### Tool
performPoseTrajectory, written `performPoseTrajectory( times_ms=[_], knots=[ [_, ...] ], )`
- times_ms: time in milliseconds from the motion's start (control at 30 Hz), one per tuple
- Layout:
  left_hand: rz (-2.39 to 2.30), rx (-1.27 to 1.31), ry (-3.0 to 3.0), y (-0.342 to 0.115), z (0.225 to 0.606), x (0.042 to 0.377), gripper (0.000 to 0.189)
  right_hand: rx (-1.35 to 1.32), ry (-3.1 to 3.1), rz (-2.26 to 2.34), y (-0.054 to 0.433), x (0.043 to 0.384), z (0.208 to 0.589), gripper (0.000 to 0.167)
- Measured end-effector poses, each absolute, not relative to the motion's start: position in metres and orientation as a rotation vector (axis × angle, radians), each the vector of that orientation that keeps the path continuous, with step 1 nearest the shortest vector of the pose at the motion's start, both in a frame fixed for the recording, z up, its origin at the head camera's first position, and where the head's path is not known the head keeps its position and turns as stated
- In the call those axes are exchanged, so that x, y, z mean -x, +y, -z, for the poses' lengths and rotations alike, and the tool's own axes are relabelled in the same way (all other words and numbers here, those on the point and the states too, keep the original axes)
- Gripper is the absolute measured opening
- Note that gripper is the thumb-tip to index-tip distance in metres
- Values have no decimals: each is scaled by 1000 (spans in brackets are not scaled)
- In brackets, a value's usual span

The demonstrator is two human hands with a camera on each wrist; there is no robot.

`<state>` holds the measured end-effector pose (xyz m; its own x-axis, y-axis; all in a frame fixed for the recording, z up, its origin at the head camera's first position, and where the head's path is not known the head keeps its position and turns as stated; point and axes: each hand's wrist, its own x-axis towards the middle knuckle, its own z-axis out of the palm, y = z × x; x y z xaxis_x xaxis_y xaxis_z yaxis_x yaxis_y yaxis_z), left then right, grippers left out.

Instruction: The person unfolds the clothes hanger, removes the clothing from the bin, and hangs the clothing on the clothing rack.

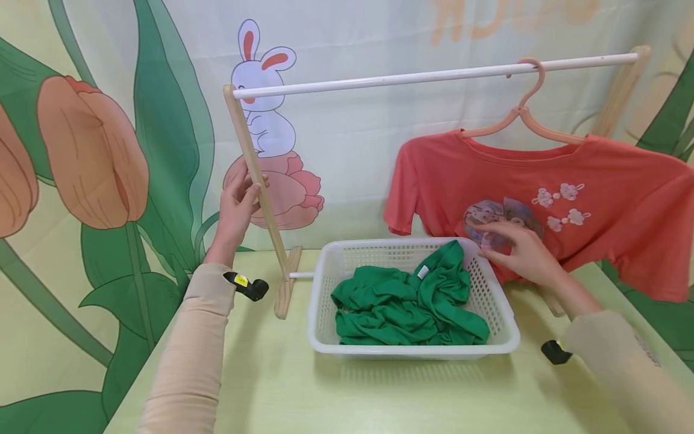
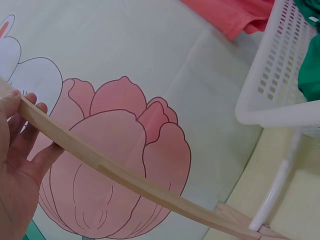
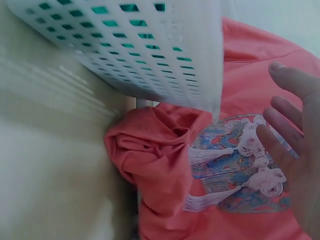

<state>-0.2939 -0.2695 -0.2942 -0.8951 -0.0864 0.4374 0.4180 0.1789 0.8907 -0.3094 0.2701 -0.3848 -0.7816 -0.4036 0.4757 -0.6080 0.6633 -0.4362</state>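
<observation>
two bare hands reach over a pale yellow-green table (image 1: 271,374). the left hand (image 1: 238,202) grips a slim, light wooden post (image 1: 265,205) of a clothes rack, thumb on one side and fingers curled behind it. the right hand (image 1: 517,250) is released, its fingers loosely curved, in front of a coral-red short-sleeved shirt (image 1: 520,178) and near the basket's right edge; whether it touches the cloth, i cannot tell.

the shirt hangs on a pink plastic hanger (image 1: 544,134) hooked over the rack's round white rail (image 1: 412,78), toward its right end; its lower part is bunched beside the white perforated plastic basket (image 1: 412,349). crumpled green fabric (image 1: 401,301) lies inside, showing a small white tag (image 1: 423,272) too small to read.

large pale-orange letters (image 1: 490,29) on the printed backdrop are cut off by the top edge and cannot be read surely. the black device (image 1: 252,286) at the left wrist bears a yellow sticker (image 1: 241,279), its marks illegible.
</observation>
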Motion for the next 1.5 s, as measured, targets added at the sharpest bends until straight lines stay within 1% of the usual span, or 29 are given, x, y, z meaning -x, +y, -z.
performPoseTrajectory(
  times_ms=[167,467,633,833,1100,1267,1500],
  knots=[
    [1766,309,-2075,-269,295,296,57,-670,-2509,-939,275,293,395,49],
    [1768,307,-2081,-270,295,294,57,-584,-2379,-1061,289,259,422,56],
    [1756,295,-2066,-274,295,294,56,-551,-2377,-1111,304,240,440,56],
    [1765,310,-2063,-273,295,299,56,-510,-2474,-1035,328,215,460,58],
    [1761,303,-2072,-272,297,301,56,-403,-2569,-1004,359,179,472,64],
    [1747,294,-2076,-272,297,300,56,-350,-2606,-947,381,169,475,67],
    [1779,304,-2062,-271,296,298,56,-327,-2649,-897,417,161,485,76]
  ],
)
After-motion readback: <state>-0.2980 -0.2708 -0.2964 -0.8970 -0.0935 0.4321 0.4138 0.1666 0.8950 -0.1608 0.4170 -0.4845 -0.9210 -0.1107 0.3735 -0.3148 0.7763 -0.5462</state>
